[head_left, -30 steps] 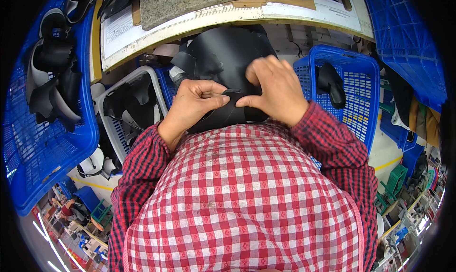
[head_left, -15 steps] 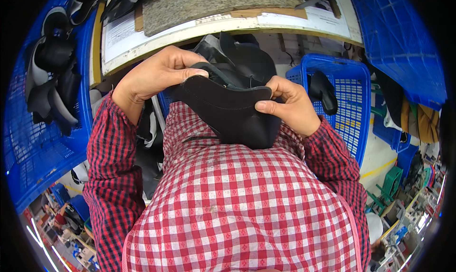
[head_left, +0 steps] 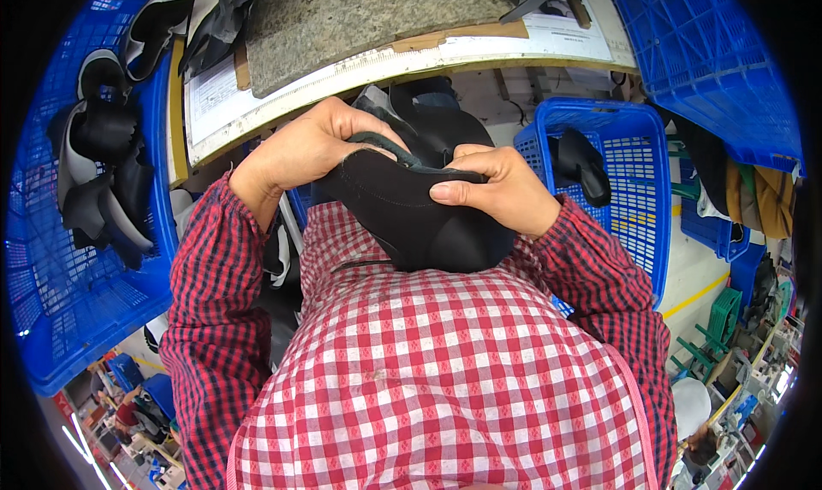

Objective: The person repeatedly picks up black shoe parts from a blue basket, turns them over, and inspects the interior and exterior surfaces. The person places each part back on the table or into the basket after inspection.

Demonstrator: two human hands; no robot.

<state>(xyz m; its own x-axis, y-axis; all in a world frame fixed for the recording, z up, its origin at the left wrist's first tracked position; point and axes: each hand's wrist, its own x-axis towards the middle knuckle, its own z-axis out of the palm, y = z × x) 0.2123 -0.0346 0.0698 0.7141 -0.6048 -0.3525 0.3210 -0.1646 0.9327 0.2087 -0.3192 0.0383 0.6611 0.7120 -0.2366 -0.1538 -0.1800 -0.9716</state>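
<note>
A black shoe upper (head_left: 419, 233) with a stitched line along its collar is held in front of my apron. My left hand (head_left: 321, 143) grips the left part of its top edge, the fingers tucked over the rim and partly hidden. On the right part of the same edge, my right hand (head_left: 505, 186) pinches the collar, with its thumb on the outer face. The collar bends inward between the two hands. Just beyond it lie more black pieces (head_left: 449, 126) with a grey part, below the table edge.
A white-topped table (head_left: 257, 122) bears a stone slab (head_left: 342, 41) ahead. A blue crate (head_left: 51, 310) on the left holds several black and grey shoe pieces (head_left: 103, 130). To the right stands a blue basket (head_left: 599, 106) containing a black piece (head_left: 582, 166); another blue crate (head_left: 702, 71) is above.
Both hands have moved closer together along the collar, and the right thumb has shifted left. The shoe upper's edge, stretched flatter before, is now more curved and folded inward.
</note>
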